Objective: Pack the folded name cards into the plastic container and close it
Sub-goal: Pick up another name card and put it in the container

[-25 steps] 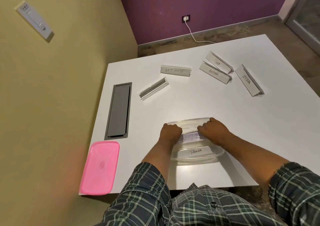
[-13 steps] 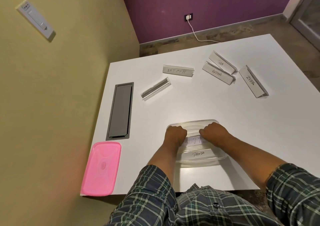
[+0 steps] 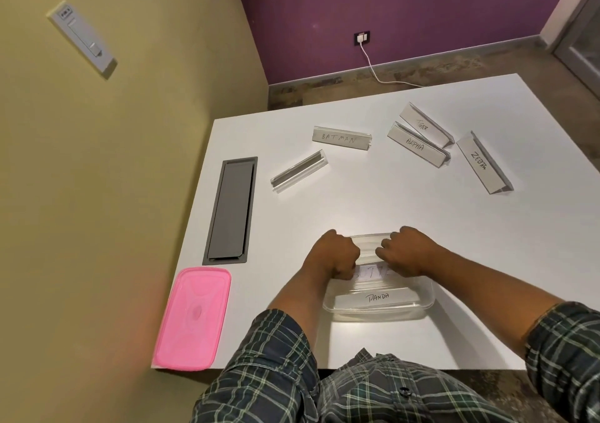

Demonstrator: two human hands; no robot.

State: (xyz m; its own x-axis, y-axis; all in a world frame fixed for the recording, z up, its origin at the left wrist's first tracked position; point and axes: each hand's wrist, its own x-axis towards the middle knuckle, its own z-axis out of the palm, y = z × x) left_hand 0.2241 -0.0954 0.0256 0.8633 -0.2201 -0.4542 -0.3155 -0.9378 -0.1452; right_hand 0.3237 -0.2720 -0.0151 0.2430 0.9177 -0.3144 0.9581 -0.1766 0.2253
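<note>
A clear plastic container [image 3: 422, 305] stands near the table's front edge. Inside it lies a name card marked PANDA [image 3: 376, 297]. Behind that one, a second card [image 3: 373, 271] with partly hidden writing is held at both ends by my left hand [image 3: 336, 255] and my right hand [image 3: 407, 250], both curled over the container. On the table farther back lie the BATMAN card [image 3: 341, 137], a card seen from its back [image 3: 298, 172], the ALPHA card [image 3: 417, 148], the TIGER card [image 3: 425, 124] and the ZEBRA card [image 3: 483, 166]. The pink lid [image 3: 191, 318] rests at the front left corner.
A grey cable hatch [image 3: 230, 210] is set into the white table [image 3: 487, 260] on the left. A yellow wall runs close along the table's left side. A white cable [image 3: 376, 68] trails over the floor behind the table.
Both hands have stayed on the second card inside the container and pressed it slightly lower. The camera view has shifted a little.
</note>
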